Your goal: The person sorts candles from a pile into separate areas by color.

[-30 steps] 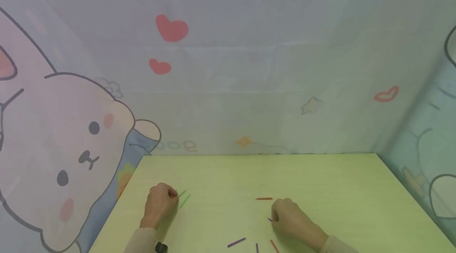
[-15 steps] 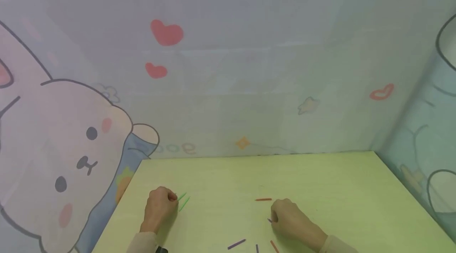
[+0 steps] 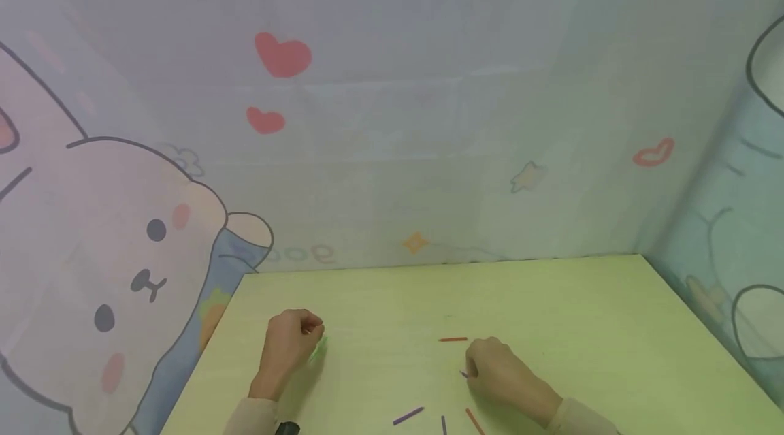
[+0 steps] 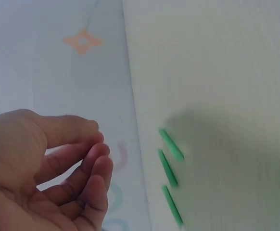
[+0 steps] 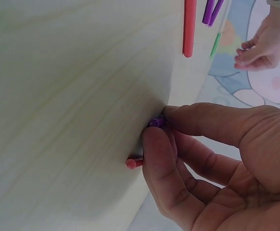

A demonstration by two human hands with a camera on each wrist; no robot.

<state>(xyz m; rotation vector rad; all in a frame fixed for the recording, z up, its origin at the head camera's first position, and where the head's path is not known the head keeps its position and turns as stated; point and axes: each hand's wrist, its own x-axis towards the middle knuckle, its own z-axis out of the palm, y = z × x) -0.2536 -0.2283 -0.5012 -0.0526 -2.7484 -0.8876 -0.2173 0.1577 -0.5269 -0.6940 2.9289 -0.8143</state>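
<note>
My left hand (image 3: 292, 343) is raised over the left part of the table, with its fingers loosely bent and nothing between them. In the left wrist view, the fingers (image 4: 95, 166) are apart from three thin green sticks (image 4: 168, 168) lying in a row on the tabletop. From the head, that hand partly covers the green sticks (image 3: 318, 349). At the right, my right hand (image 3: 503, 378) pinches a short purple stick (image 5: 157, 122) between thumb and fingertips, low at the table surface. Most of this stick is hidden by the fingers. A red stick (image 5: 134, 163) lies just beside them.
The pale yellow-green table (image 3: 380, 305) meets a printed cloth backdrop (image 3: 392, 122) at its back edge. Near the front lie a purple stick (image 3: 408, 415), another purple stick (image 3: 444, 425) and a red one (image 3: 474, 421). One red stick (image 3: 453, 340) lies beyond my right hand.
My left hand has lifted off the green sticks and moved slightly up and right, its fingertips now apart from them. The right hand holds its place with the purple stick. The head view has shifted slightly.
</note>
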